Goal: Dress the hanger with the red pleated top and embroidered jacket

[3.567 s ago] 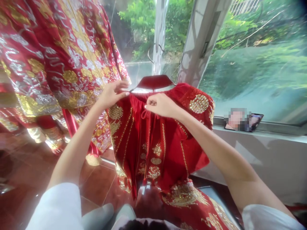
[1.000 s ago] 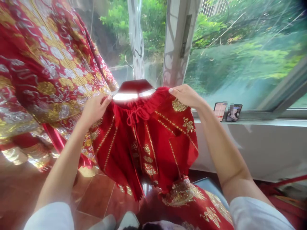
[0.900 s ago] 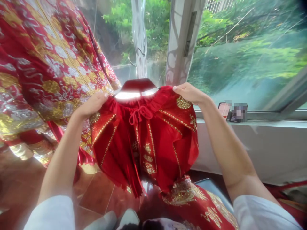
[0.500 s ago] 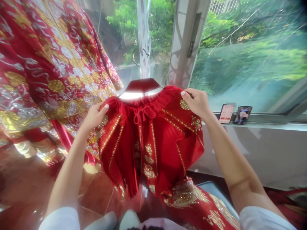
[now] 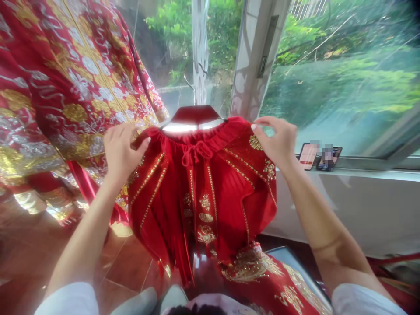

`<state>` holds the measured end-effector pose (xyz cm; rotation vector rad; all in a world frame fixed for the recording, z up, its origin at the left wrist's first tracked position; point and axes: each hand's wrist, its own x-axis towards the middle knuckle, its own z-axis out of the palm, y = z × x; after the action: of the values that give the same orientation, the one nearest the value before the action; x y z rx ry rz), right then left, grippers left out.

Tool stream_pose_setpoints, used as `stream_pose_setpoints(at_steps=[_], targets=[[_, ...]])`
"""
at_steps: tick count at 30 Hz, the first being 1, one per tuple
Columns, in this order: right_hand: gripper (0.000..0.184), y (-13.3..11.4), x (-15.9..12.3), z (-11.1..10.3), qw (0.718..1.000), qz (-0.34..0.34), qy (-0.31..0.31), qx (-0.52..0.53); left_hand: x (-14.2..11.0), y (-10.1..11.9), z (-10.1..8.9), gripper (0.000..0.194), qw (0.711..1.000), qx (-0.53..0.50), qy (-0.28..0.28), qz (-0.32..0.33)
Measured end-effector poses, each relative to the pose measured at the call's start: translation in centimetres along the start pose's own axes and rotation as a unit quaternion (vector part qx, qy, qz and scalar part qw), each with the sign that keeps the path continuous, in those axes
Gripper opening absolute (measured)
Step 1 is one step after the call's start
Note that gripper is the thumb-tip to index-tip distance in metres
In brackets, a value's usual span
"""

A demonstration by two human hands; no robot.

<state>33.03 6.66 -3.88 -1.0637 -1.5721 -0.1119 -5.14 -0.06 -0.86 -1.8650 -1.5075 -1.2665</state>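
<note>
A red pleated skirt (image 5: pixel 229 188) with gold beaded trim and embroidery hangs in front of me, its gathered waist tied in a drawstring bow (image 5: pixel 197 152). It is on a dark red hanger (image 5: pixel 193 114) with a metal hook. My left hand (image 5: pixel 122 151) is at the skirt's left upper edge, thumb in front and fingers curled behind, looser than a tight pinch. At the opposite upper edge, my right hand (image 5: pixel 278 141) pinches the fabric between thumb and index finger.
A red jacket (image 5: pixel 75 87) with gold and silver embroidery hangs at left. Another red embroidered cloth (image 5: pixel 272 280) lies at lower right over a grey-edged surface. Two phones (image 5: pixel 307 156) lean on the window sill (image 5: pixel 367 175). Brown tiles (image 5: pixel 127 267) cover the floor.
My left hand has shifted left and up, its fingers lifting and loosening at the skirt's edge. My right hand has turned slightly outward, fingers raised. The skirt has spread a little wider at left.
</note>
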Motion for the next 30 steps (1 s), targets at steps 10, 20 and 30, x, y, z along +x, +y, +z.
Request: stream_pose_setpoints(at_steps=[10, 20, 30], targets=[[0.018, -8.0, -5.0, 5.0, 0.985, -0.084, -0.129, -0.078, -6.0, 8.0, 6.0, 0.029, 0.991, 0.080, -0.098, 0.046], [0.041, -7.9, -3.5, 3.9, 0.804, 0.211, -0.239, 0.502, -2.9, 7.6, 4.0, 0.032, 0.798, -0.537, -0.157, -0.224], [0.034, -6.4, -2.7, 4.0, 0.907, 0.154, -0.177, 0.349, -2.5, 6.4, 3.8, 0.022, 0.903, -0.396, -0.073, -0.153]])
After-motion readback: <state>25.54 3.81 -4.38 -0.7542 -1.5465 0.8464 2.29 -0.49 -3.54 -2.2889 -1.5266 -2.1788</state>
